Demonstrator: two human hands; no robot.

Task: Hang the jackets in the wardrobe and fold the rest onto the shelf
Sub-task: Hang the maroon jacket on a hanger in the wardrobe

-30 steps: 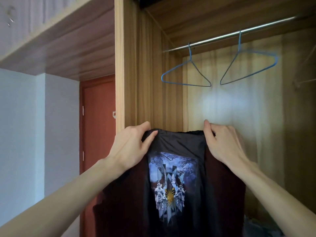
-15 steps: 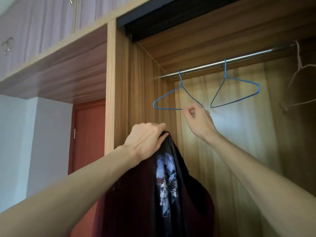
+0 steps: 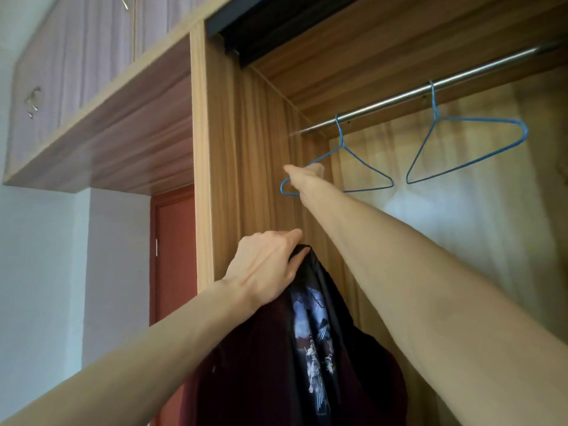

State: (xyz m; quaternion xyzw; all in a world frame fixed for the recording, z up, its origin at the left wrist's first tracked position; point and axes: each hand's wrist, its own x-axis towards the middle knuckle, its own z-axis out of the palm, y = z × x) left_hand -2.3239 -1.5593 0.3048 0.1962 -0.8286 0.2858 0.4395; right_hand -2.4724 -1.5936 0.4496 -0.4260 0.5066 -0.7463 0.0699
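Observation:
A dark maroon jacket point(image 3: 301, 364) with a black lining and a printed patch hangs from my left hand point(image 3: 264, 269), which grips it at the collar in front of the open wardrobe. My right hand point(image 3: 304, 173) reaches up and holds the left arm of a blue wire hanger point(image 3: 365, 167) that hangs on the metal rail point(image 3: 430, 90). A second blue wire hanger point(image 3: 461, 149) hangs further right on the same rail.
The wardrobe's wooden side panel point(image 3: 221, 164) stands just left of the hangers. Upper cabinets point(image 3: 76, 72) with metal handles jut out at top left. A red-brown door point(image 3: 175, 256) and a white wall lie to the left.
My right hand let go of the jacket, rose to the left blue hanger and took hold of it. The jacket now hangs from my left hand alone. The view tilted upward.

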